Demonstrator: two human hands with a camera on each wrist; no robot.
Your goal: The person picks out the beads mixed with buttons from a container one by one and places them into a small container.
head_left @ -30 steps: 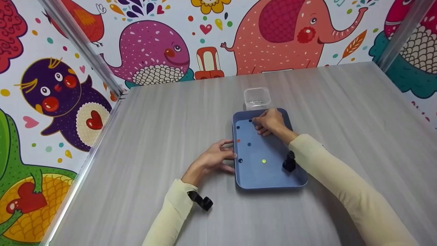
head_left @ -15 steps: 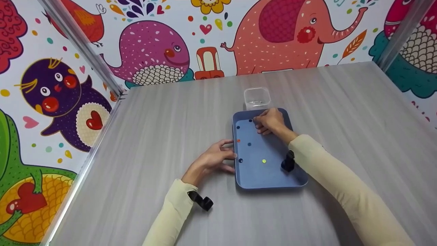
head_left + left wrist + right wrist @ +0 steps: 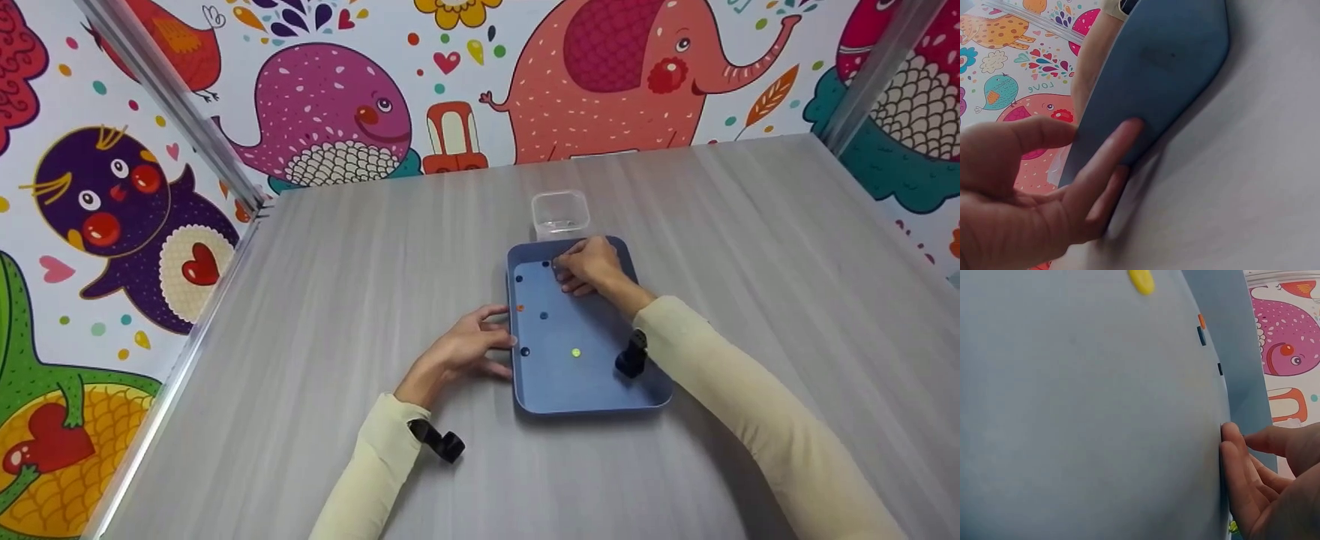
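Note:
My left hand (image 3: 466, 343) rests against the left side of a blue tray (image 3: 592, 401), its fingers touching the outer wall and its thumb at the rim. Inside the tray's far end, my right hand (image 3: 595, 266) reaches down with thumb and index fingertips close together. Right beside those fingertips lies a dark button (image 3: 546, 264); I cannot tell whether the fingertips hold another one. Also on the tray floor are a black button (image 3: 519, 278), an orange button (image 3: 520, 307), a blue button (image 3: 544, 316), a dark button (image 3: 525, 351) and a yellow button (image 3: 576, 352).
A clear plastic container (image 3: 560, 214) stands just behind the tray, with something small at its bottom. The grey wood-grain table (image 3: 360, 300) extends around them, bounded by cartoon-printed walls (image 3: 337, 112). Black wrist mounts (image 3: 631, 360) hang from both sleeves.
The whole head view has shifted slightly. My right fingertips have drawn a little to the right of the dark button; the left hand stays at the tray's side.

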